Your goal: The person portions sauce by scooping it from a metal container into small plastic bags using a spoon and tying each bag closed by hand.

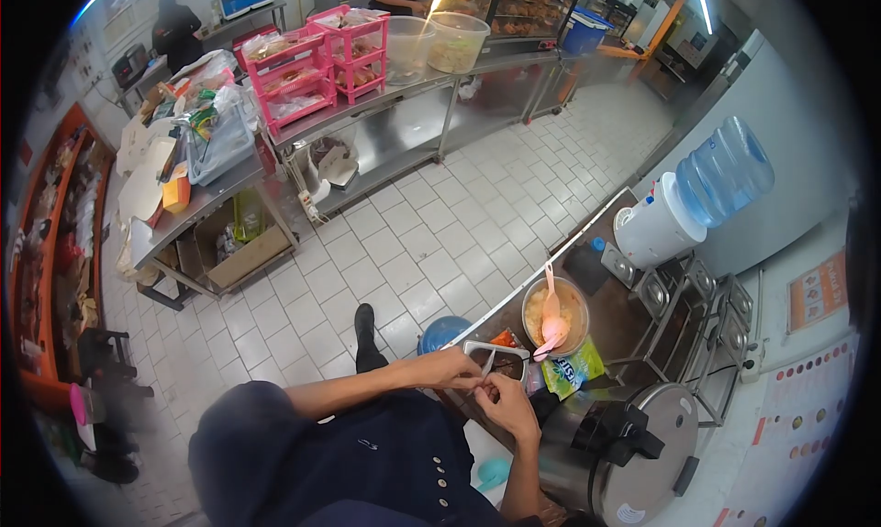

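My left hand [447,369] and my right hand [507,406] meet in front of my dark shirt, fingers bent and pinched together. Whatever lies between the fingertips is too small to make out. Just beyond them is a metal container [503,360] with dark contents. Behind it stands a round tub [576,321] of pale food, with a pink spoon [552,316] lying across it. A green and yellow packet [574,369] rests beside the tub, and a small red packet [505,339] is near the metal container.
A large steel pot [642,454] with a black handle stands close to my right. Further along are a water dispenser [663,220] and metal racks [679,316]. Pink baskets [294,82] stand on a steel counter across the tiled floor. Two people are in the background.
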Demonstrator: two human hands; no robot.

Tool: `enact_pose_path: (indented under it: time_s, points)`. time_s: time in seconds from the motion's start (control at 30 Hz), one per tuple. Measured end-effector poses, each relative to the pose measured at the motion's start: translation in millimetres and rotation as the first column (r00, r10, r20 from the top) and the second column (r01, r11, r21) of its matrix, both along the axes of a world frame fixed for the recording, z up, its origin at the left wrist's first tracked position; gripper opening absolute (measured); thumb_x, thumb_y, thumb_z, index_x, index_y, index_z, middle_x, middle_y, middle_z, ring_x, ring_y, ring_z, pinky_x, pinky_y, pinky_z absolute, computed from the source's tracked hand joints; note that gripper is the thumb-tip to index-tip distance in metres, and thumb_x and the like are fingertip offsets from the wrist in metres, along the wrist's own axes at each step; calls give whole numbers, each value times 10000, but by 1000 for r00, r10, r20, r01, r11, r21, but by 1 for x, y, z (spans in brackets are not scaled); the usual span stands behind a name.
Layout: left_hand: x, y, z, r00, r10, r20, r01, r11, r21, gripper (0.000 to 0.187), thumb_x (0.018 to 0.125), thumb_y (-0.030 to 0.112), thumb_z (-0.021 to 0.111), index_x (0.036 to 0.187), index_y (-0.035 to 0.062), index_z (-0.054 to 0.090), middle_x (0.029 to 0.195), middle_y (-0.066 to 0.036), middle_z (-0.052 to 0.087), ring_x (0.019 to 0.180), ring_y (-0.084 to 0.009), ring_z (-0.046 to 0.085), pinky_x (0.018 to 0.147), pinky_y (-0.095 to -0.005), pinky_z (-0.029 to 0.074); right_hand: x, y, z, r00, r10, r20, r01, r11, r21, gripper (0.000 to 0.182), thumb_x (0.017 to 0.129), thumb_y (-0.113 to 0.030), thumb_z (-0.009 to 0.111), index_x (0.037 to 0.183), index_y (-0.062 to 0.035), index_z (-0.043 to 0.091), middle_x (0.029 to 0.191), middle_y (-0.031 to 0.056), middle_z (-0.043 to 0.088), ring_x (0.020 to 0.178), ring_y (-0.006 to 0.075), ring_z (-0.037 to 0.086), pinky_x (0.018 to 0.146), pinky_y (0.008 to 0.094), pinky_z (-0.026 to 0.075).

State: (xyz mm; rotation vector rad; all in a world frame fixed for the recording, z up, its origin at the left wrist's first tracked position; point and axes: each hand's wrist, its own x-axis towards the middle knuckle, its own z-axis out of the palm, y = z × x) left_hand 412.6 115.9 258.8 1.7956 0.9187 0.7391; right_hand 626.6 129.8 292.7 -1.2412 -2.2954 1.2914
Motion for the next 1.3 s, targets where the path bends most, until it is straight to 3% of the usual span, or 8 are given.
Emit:
enact_pose_path:
  time_s: [0.57, 0.73, 0.9, 0.97, 1.03, 1.07, 1.13, 1.3]
  points:
    - [6, -9, -8, 985, 174, -6, -173, 985, 26, 262, 884, 197, 550, 782, -41, 592, 618, -219, 538, 560, -348, 541, 573, -437, 441, -15, -1, -15, 996, 93, 7, -91, 952, 293, 232, 957, -171, 513, 916, 45, 588, 824, 254, 608, 832, 435, 618, 698, 472, 466]
    - [13, -15, -14, 962, 274, 3, -268, 938, 218, 260, 880, 223, 568, 760, -3, 617, 595, -203, 565, 530, -385, 556, 543, -453, 449, -6, -1, -56, 914, -214, -346, 57, 909, -413, 247, 992, -175, 483, 848, 7, 569, 629, 118, 532, 581, 190, 537, 569, 355, 428]
    - [0, -7, 9, 924, 296, -244, -228, 935, 272, 304, 918, 274, 586, 784, 4, 628, 647, -215, 602, 630, -407, 620, 595, -470, 488, -11, 8, -33, 949, 57, -311, 31, 962, 273, 254, 920, -65, 527, 684, 24, 559, 696, 59, 594, 576, 121, 540, 524, 230, 397]
    - [-1, 4, 17, 959, 213, -189, -162, 954, 253, 307, 932, 280, 578, 816, 2, 633, 679, -215, 614, 669, -397, 634, 618, -462, 493, -2, 8, -38, 942, 20, -334, 30, 989, 145, 215, 909, -37, 557, 704, 29, 544, 739, 85, 617, 594, 131, 568, 541, 260, 421]
    - [5, 17, 23, 887, 411, 209, -422, 542, 727, 278, 979, 261, 570, 926, -6, 626, 790, -179, 638, 749, -320, 638, 674, -403, 485, 3, 9, -46, 935, -27, -352, 32, 999, 10, 188, 897, -9, 588, 724, 35, 528, 781, 111, 639, 611, 141, 595, 558, 290, 445]
    - [1, 17, 19, 888, 410, 206, -421, 547, 723, 278, 979, 261, 570, 926, -6, 626, 790, -179, 638, 749, -320, 638, 674, -403, 485, 3, 10, -51, 866, -131, -483, 52, 984, -173, 210, 893, 21, 603, 703, 12, 515, 793, 107, 648, 604, 136, 589, 545, 272, 448]
    - [-6, 15, 9, 988, 111, 105, -121, 988, 98, 197, 978, 200, 580, 994, 8, 627, 815, -130, 647, 755, -260, 622, 687, -366, 475, -5, 4, -30, 734, -380, -562, 137, 895, -425, 269, 904, 46, 633, 685, -37, 500, 794, 100, 658, 611, 119, 592, 523, 216, 458]
    - [3, 13, 11, 966, 240, 98, -218, 957, -191, 201, 923, 189, 677, 960, -7, 653, 775, -113, 654, 682, -177, 602, 641, -316, 475, 8, -2, -37, 782, -290, -551, 71, 921, -384, 135, 822, 37, 728, 955, 52, 705, 840, 74, 673, 636, 98, 610, 524, 214, 464]
